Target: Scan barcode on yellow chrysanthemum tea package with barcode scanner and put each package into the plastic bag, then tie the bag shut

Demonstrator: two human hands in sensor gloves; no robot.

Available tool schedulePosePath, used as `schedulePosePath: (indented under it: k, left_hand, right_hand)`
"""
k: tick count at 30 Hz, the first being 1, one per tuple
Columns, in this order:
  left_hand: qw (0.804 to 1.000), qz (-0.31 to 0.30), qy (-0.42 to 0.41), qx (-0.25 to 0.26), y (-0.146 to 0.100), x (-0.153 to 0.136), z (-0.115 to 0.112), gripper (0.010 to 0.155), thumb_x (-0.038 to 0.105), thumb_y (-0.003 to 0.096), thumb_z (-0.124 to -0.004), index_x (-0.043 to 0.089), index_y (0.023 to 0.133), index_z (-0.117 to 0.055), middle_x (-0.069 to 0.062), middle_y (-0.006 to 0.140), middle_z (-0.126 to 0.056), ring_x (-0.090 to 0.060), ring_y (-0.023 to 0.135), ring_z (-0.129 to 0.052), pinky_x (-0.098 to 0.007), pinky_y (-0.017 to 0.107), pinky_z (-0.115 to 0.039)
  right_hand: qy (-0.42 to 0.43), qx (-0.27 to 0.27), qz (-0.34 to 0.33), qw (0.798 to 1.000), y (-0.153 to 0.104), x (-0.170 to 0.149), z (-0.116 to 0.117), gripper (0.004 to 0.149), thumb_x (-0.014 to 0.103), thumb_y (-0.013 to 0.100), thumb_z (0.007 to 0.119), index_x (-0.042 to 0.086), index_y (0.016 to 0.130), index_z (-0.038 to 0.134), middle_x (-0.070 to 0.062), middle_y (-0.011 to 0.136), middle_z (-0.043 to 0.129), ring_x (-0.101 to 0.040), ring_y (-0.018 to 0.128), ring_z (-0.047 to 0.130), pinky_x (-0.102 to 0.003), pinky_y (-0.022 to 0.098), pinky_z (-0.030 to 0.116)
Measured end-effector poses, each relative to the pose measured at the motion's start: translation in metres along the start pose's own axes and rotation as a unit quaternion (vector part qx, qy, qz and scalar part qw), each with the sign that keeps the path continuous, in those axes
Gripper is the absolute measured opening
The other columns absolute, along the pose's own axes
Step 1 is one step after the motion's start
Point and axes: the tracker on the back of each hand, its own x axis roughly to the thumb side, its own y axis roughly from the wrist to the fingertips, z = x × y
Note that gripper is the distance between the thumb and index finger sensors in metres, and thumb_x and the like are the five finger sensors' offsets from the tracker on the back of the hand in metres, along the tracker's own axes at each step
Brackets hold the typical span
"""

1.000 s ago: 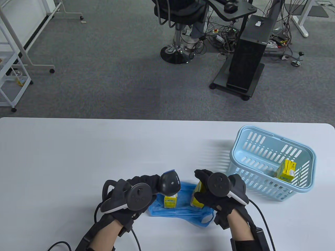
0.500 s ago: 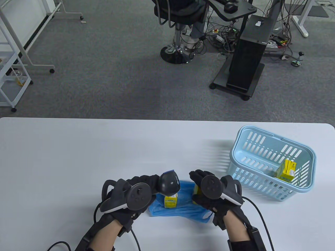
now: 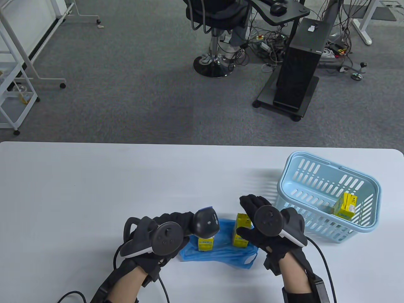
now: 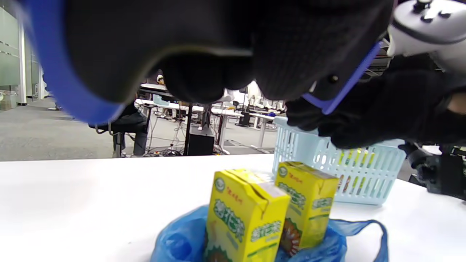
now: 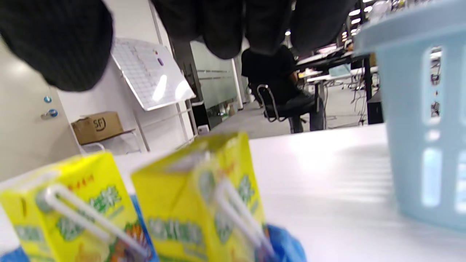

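Low in the frame, the left hand (image 3: 157, 235) grips the barcode scanner (image 3: 206, 223). The right hand (image 3: 263, 227) hovers with loose fingers, holding nothing, above two upright yellow tea packages (image 4: 247, 214) on the blue plastic bag (image 3: 221, 252). A third lies in the pale basket (image 3: 328, 192) at right, on the white table (image 3: 94, 189).

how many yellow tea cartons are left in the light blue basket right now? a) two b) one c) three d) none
b) The table view shows a single tea carton lying in the basket, while the two other cartons stand on the blue plastic bag between the hands.
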Motion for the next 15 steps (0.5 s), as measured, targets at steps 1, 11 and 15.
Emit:
schedulePosePath:
  k: [1,11,15]
  left_hand:
    - [1.0,-0.002,-0.002,0.001,-0.001,0.001,0.001,0.061,0.039,0.0469,-0.092,0.027,0.101,-0.068,-0.001,0.088,-0.09,-0.02,0.068,-0.101,-0.044,0.051,-0.085]
    - [0.999,-0.015,-0.017,0.024,-0.009,0.004,0.015,0.061,0.039,0.0469,-0.092,0.027,0.101,-0.067,-0.001,0.088,-0.089,-0.02,0.068,-0.101,-0.044,0.051,-0.085]
    - [0.999,-0.007,-0.026,0.021,-0.007,-0.002,0.015,0.061,0.039,0.047,-0.092,0.027,0.102,-0.067,-0.001,0.088,-0.09,-0.02,0.069,-0.101,-0.044,0.051,-0.085]
  right_hand:
    - [0.002,-0.007,-0.002,1.0,-0.001,0.001,-0.004,0.09,0.05,0.034,0.084,0.018,0.11,0.048,-0.013,0.112,0.052,-0.041,0.103,0.054,-0.062,0.07,0.057]
    - [-0.065,-0.021,0.15,0.986,0.021,-0.048,-0.073,0.074,0.037,0.042,0.076,0.02,0.109,0.051,-0.014,0.112,0.052,-0.041,0.102,0.055,-0.063,0.071,0.052]
    - [-0.097,0.009,0.195,0.976,0.053,-0.094,-0.098,0.075,0.039,0.039,0.078,0.018,0.108,0.055,-0.016,0.11,0.053,-0.042,0.101,0.058,-0.064,0.068,0.057]
